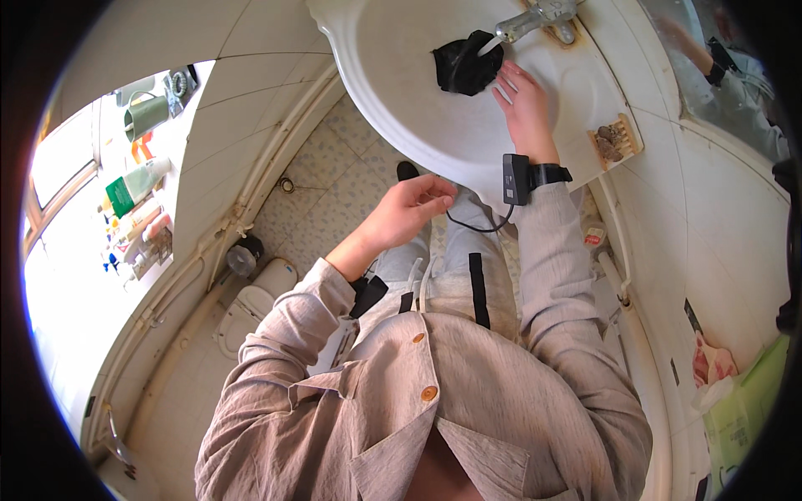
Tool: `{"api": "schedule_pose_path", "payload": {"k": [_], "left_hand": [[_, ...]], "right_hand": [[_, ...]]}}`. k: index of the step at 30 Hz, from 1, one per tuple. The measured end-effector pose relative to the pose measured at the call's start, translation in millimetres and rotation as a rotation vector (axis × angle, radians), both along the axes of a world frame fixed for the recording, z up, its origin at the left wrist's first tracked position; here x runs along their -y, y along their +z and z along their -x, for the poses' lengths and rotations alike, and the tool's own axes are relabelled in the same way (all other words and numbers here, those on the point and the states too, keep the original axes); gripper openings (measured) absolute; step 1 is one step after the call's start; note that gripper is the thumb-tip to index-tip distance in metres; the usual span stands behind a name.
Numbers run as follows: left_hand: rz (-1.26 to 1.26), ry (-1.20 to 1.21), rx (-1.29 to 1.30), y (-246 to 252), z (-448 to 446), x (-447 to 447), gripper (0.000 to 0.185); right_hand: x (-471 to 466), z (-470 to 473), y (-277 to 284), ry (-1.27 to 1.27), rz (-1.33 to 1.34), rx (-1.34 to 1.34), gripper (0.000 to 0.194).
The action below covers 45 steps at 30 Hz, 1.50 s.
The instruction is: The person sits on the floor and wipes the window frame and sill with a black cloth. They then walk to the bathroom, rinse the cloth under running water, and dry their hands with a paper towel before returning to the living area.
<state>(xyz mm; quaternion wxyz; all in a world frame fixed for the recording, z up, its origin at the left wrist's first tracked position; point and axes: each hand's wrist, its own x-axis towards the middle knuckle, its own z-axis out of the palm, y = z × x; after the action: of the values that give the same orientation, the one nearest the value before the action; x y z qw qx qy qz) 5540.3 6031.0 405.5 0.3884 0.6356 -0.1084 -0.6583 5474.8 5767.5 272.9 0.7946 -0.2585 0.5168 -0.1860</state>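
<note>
Water from the metal tap [520, 25] runs onto a wet black cloth item [467, 64] lying in the white washbasin [401, 75]. My right hand [525, 103] is inside the basin, fingers apart, its fingertips close to the cloth's lower right edge. I cannot tell whether they touch it. Outside the basin's front rim is my left hand [410, 210], with fingers curled and thumb near the fingertips. A black cable [479, 229] runs from a small black box [516, 180] at my right wrist and goes out of sight by my left fingertips; whether they grip it is hidden.
A wooden soap dish [615, 141] sits on the basin's right corner, below a mirror [720, 75]. On the left, a windowsill holds a green mug [145, 117] and several bottles and tubes. A toilet [254, 307] stands lower left, and a green bag [742, 413] hangs lower right.
</note>
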Motion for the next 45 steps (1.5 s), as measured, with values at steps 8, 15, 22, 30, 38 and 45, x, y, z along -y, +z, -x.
{"api": "schedule_pose_path", "payload": {"k": [8,15,22,30,38,45], "left_hand": [[-0.018,0.086,0.006,-2,6,-9,0.027],[0.026,0.115,0.042,8,20,-14,0.027],[-0.005,0.093,0.079,17,27,-16,0.028],[-0.024,0.117,0.069,14,27,-19,0.028],[-0.024,0.081,0.070,14,22,-13,0.029],[-0.020,0.112,0.059,11,20,-15,0.029]], "right_hand": [[10,-11,0,0.047,-0.063,0.109,0.045],[23,-30,-23,-0.007,-0.141,0.068,0.048],[23,-26,-50,0.278,0.391,-0.290,0.037],[25,-23,-54,0.423,0.452,-0.360,0.040],[-11,25,12,0.003,-0.094,-0.038,0.074],[-12,21,3,0.127,-0.051,-0.145,0.075]]}}
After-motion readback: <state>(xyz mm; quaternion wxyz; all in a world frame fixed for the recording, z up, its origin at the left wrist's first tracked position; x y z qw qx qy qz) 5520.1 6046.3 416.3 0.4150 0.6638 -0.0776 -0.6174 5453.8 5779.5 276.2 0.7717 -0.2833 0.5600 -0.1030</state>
